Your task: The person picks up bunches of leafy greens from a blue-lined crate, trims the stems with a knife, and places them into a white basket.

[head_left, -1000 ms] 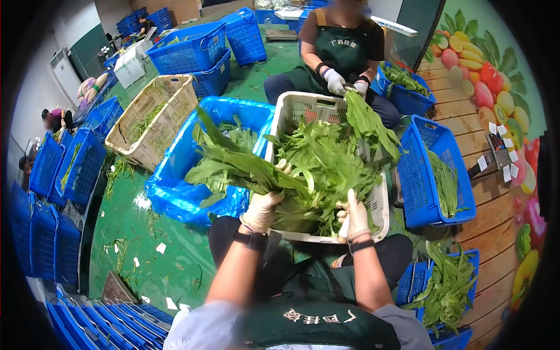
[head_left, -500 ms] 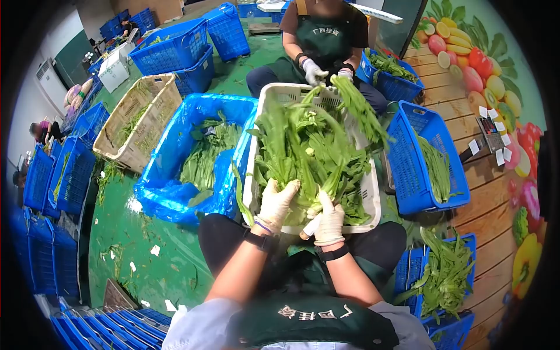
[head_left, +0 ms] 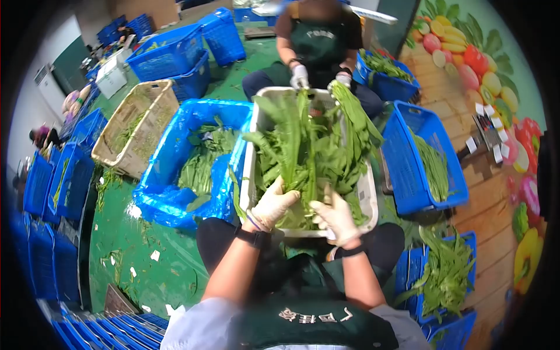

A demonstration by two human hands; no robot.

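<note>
My gloved left hand (head_left: 275,204) is closed around a bunch of long leafy greens (head_left: 286,154), whose leaves point away from me over the white crate (head_left: 248,189). Close by on its right, my gloved right hand (head_left: 338,217) has its fingers curled near the stems. A short white handle (head_left: 331,235) sticks out beneath that palm; the tool's other end is hidden. More loose greens fill the crate under both hands. Across from me, a co-worker's gloved hands hold greens at the crate's far rim, one bunch (head_left: 359,114) hanging on the right.
Left of the white crate stands a crate lined with blue plastic (head_left: 153,192), greens inside. Beyond it is a dirty cream crate (head_left: 108,149). On the right are a blue crate (head_left: 402,169) of greens and a heaped pile of greens (head_left: 446,271). Scraps litter the green floor (head_left: 151,274).
My right hand has shifted slightly right and down, its fingers loosening from the stems. The greens in my left hand now stand straighter. The co-worker's hands have moved apart, each with greens.
</note>
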